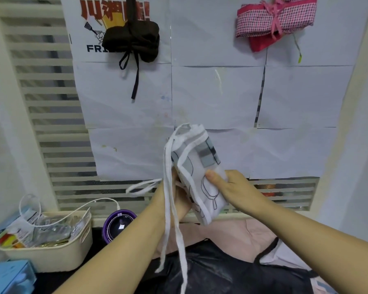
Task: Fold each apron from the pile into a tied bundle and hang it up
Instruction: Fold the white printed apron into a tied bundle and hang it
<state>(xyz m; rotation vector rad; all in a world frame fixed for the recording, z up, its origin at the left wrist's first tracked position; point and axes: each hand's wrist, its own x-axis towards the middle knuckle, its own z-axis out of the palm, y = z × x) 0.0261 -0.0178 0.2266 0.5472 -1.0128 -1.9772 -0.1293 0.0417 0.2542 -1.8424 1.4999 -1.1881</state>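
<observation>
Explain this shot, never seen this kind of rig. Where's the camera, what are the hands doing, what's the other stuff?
There is no machine here. One camera sits on a person's head and looks forward and down, so the two bare arms are the wearer's own. The left hand and right hand both hold a folded white apron up in front of the wall, and the right thumb presses on its front. Its white ties hang loose over the left wrist, not yet knotted. Two tied bundles hang on the wall, a dark bundle and a pink checked bundle. Below the hands lie a pink apron and a black apron. To the left stand a cream basket of packets and a purple round container.
</observation>
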